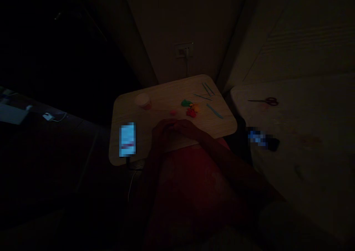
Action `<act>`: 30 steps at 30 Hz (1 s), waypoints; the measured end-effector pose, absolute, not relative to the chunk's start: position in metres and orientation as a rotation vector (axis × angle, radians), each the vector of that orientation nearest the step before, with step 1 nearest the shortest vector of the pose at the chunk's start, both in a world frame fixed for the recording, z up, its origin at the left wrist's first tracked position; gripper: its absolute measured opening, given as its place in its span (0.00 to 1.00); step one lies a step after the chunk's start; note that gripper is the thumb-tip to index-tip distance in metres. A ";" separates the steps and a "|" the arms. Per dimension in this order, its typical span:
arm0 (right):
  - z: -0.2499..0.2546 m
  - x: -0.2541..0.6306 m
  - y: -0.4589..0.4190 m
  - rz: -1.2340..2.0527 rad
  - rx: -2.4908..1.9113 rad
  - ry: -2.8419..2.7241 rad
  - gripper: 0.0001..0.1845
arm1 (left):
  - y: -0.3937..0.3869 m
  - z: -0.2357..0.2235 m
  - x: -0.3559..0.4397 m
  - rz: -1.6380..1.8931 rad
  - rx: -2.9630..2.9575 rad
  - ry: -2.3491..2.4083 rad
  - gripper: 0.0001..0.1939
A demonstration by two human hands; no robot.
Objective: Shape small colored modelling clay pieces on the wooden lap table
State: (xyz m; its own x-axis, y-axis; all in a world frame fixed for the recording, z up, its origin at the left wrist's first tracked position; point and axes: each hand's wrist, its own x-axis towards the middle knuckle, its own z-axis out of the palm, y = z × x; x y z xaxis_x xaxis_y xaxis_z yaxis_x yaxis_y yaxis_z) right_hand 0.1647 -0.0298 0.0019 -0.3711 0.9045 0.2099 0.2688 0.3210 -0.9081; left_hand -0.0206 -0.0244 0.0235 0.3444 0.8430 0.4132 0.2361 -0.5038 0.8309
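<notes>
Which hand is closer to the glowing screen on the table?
Left. The left hand is to the right of the glowing screen; the right hand is farther that way, past the left one.

Both hands (175,128) together, fingers curled.

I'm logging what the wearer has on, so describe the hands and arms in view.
The left hand and right hand look bare, with no glove visible. No sleeve or watch shows on the left forearm or right forearm. Too dark to tell rings, markings or any sleeves higher up.
</notes>
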 end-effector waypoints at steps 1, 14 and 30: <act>0.003 0.164 -0.030 1.057 -1.052 -1.834 0.30 | -0.025 0.024 -0.021 1.180 1.920 0.950 0.18; 0.012 0.157 -0.029 0.930 -1.346 -1.892 0.29 | -0.025 0.024 -0.018 1.132 2.226 0.864 0.23; 0.009 0.156 -0.027 0.924 -1.335 -1.820 0.24 | -0.026 0.019 -0.014 1.079 2.194 0.865 0.27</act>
